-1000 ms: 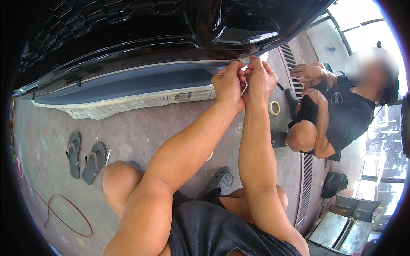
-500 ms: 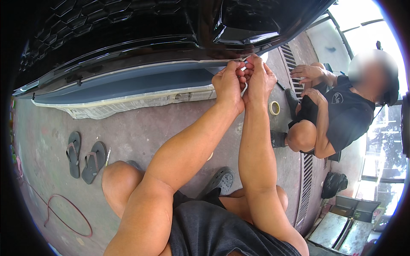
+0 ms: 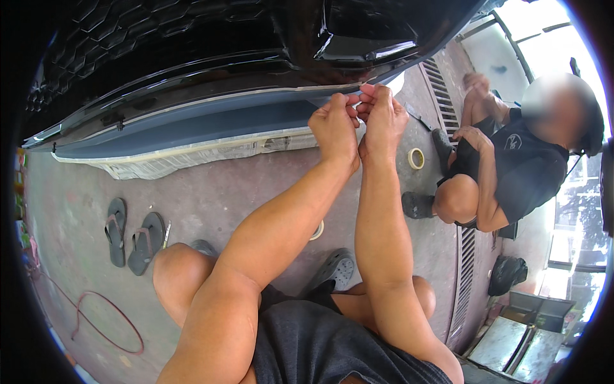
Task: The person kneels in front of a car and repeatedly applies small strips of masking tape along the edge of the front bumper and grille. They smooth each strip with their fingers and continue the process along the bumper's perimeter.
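Left hand [image 3: 334, 131], right hand [image 3: 385, 121]: fingers curled close together, grasp can't be told | Near: black car bumper [image 3: 211, 84], pale masking strip [image 3: 281, 91] | Best: light, even pressure

The person's two hands [image 3: 336, 131], two tape rolls [image 3: 411, 160], two flip-flops [image 3: 147, 244] — one red hose [image 3: 128, 320], one other person [image 3: 529, 182].

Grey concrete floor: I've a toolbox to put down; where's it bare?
Widest: between the newspaper-edged blue-grey panel, dark grey rubber flip-flops and left forearm. Smaller: between those flip-flops, thin red hose and left knee. Crowded: at the right, around the cream tape roll, crouching co-worker's black shoes and slotted grate.
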`<state>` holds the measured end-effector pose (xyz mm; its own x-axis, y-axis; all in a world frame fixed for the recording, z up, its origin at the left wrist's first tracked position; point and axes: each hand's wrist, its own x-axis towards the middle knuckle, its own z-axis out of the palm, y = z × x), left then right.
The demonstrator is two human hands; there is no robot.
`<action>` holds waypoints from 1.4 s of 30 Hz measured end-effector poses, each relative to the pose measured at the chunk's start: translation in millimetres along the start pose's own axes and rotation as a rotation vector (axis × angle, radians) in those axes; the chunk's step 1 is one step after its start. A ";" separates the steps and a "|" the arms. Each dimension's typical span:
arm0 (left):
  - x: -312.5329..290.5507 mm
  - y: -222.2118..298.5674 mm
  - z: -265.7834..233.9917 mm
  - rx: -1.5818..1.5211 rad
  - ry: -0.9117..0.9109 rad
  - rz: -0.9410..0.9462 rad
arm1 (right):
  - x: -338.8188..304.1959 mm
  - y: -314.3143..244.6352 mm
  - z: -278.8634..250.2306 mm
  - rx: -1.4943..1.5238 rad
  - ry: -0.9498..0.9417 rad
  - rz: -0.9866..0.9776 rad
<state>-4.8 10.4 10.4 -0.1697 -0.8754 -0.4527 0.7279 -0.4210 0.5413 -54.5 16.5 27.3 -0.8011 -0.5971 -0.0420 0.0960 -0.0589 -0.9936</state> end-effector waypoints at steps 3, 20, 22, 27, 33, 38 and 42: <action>0.5 -1.3 -2.6 0.024 -0.002 0.048 | -3.8 -2.5 -3.9 -0.008 -0.059 0.013; -0.3 61.3 -10.5 1.272 -0.424 1.432 | 15.5 47.9 -45.1 0.640 0.171 0.313; 6.8 59.4 -2.0 1.389 -0.491 1.518 | 12.8 40.6 -43.8 0.648 0.138 0.324; 9.4 47.5 4.7 1.571 -0.440 1.429 | 13.8 41.3 -52.0 0.654 0.139 0.319; 15.4 44.4 6.3 1.628 -0.389 1.464 | 19.5 47.6 -53.8 0.620 0.175 0.261; 18.2 41.2 8.3 1.606 -0.374 1.482 | 19.8 52.1 -35.8 0.458 0.204 0.057; 20.8 43.4 4.1 1.583 -0.389 1.520 | 12.6 50.7 -26.5 0.372 0.154 0.039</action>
<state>20.6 -27.0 27.3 -0.3972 -0.5379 0.7436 -0.5298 0.7960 0.2928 -75.4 27.2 -26.4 -0.8692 -0.4793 -0.1218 0.3124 -0.3412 -0.8866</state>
